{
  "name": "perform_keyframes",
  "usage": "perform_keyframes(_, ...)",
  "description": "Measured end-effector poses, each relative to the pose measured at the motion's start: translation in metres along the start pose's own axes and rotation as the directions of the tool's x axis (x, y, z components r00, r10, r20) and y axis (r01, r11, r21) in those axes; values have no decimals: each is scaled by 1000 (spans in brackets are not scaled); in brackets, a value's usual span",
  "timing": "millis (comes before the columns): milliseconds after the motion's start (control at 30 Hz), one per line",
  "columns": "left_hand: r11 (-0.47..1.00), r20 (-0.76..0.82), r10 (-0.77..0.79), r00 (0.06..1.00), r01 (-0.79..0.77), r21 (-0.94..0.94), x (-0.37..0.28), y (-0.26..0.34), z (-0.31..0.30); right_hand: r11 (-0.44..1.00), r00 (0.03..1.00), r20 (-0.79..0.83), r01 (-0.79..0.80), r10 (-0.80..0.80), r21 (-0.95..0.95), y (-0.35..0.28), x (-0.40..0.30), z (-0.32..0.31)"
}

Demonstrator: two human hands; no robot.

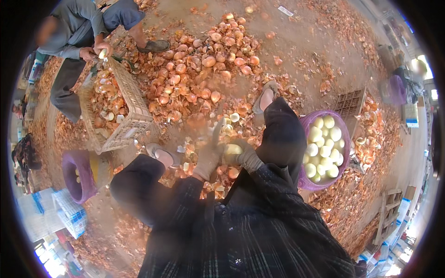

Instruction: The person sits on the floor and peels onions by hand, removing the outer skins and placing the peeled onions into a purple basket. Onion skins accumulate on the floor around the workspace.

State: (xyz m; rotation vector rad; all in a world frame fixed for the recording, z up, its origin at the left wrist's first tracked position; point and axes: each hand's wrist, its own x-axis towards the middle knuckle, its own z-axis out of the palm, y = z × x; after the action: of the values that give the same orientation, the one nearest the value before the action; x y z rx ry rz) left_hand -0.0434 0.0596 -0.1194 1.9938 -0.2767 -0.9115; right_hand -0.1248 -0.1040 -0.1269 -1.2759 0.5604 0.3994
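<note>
My gloved left hand (pixel 208 160) is closed around a knife (pixel 218 132), its blurred blade pointing up and away from me. Close beside it, my gloved right hand (pixel 248 157) grips a pale, partly peeled onion (pixel 233 149). Both hands are between my knees, above loose skins and a few onions on the ground. A heap of unpeeled onions (pixel 208 62) spreads out beyond my feet. To my right stands a purple mesh-covered bucket (pixel 301 180) filled with peeled onions (pixel 325 151).
Another person (pixel 74 31) sits at the upper left, holding an onion over a plastic crate (pixel 134 130) of skins. A second purple-covered bucket (pixel 67 179) leans at left. Right of my bucket lies a crate (pixel 351 100) beside skins. A wooden pallet (pixel 387 215) stands lower right.
</note>
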Motion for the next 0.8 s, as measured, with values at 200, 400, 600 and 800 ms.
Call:
perform_keyframes(200,913,-79,28,996,7,408,-4,-83,18,858,987,-77,160,-140,488,-2,-1,-3)
perform_keyframes(400,777,191,-92,977,191,-600,-25,6,13,874,943,-85,330,-321,358,10,15,-7)
perform_keyframes(600,864,14,-93,996,88,-496,-16,36,-16,965,987,-17,161,-161,206,-17,0,1)
perform_keyframes(800,895,-243,421,874,-357,268,-46,32,-21,764,1000,27,-24,8,645,-11,3,4)
